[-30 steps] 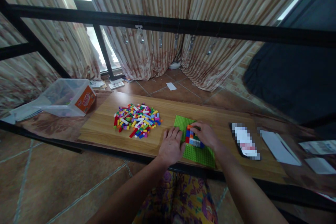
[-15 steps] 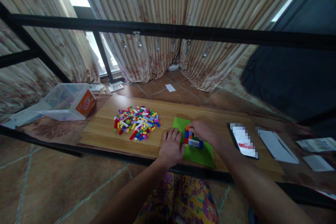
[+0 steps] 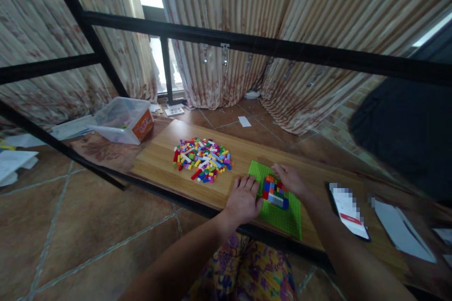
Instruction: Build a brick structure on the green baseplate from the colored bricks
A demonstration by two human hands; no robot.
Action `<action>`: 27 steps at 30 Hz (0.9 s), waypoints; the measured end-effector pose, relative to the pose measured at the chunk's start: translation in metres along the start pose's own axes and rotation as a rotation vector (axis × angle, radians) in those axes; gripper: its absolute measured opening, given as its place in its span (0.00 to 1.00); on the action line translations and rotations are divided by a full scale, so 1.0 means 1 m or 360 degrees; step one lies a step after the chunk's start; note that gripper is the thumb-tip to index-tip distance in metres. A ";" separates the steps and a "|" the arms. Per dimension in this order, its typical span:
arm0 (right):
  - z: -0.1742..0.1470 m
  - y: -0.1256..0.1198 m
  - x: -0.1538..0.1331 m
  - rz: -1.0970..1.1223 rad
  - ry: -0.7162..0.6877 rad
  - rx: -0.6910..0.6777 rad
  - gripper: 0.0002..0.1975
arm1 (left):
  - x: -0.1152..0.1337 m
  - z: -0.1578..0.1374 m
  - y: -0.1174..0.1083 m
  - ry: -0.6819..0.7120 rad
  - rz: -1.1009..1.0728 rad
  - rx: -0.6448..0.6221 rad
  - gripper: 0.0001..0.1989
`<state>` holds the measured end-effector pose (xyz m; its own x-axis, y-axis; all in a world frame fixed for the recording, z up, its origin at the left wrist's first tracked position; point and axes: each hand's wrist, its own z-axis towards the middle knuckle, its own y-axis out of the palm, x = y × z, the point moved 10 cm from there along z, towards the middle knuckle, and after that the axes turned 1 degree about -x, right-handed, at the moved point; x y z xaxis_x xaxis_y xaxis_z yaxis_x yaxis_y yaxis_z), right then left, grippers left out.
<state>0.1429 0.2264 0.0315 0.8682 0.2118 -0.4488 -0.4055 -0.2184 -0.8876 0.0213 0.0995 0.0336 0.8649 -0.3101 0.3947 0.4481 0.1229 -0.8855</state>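
Note:
A green studded baseplate [image 3: 278,220] lies on the wooden board, with a block of joined toy bricks [image 3: 276,193] in red, blue, orange and grey built on it. My left hand [image 3: 244,200] rests flat at the plate's left edge, fingers stretched out and apart, holding nothing. Just beyond the built bricks, my right hand [image 3: 289,179] reaches over the plate's far right side. Its fingers extend towards the far edge, and nothing shows in them. A spread pile of loose toy bricks [image 3: 203,159] sits to the left of both hands.
A clear plastic box [image 3: 122,120] with an orange label stands at the left. On the right lie a phone [image 3: 349,211] with a lit screen and a white paper [image 3: 404,230]. A black metal rail [image 3: 247,47] crosses beyond the wooden board [image 3: 158,160].
The view has swung left, so everything appears further right. My right hand has drawn off the top of the built bricks to their far side, uncovering more of them. My left hand stays put.

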 end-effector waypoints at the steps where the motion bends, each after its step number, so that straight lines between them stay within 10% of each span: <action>1: 0.005 0.004 -0.001 -0.0069 0.0019 -0.0018 0.26 | 0.000 0.000 0.000 -0.0004 -0.0012 -0.0003 0.24; 27: 0.035 0.037 -0.017 -0.0726 0.0046 -0.0077 0.25 | -0.001 0.001 0.006 -0.0055 -0.0095 -0.0097 0.25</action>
<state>0.1031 0.2478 0.0030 0.9627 0.2704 -0.0098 0.0330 -0.1533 -0.9876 0.0229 0.1014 0.0282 0.8447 -0.2826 0.4546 0.4855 0.0471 -0.8730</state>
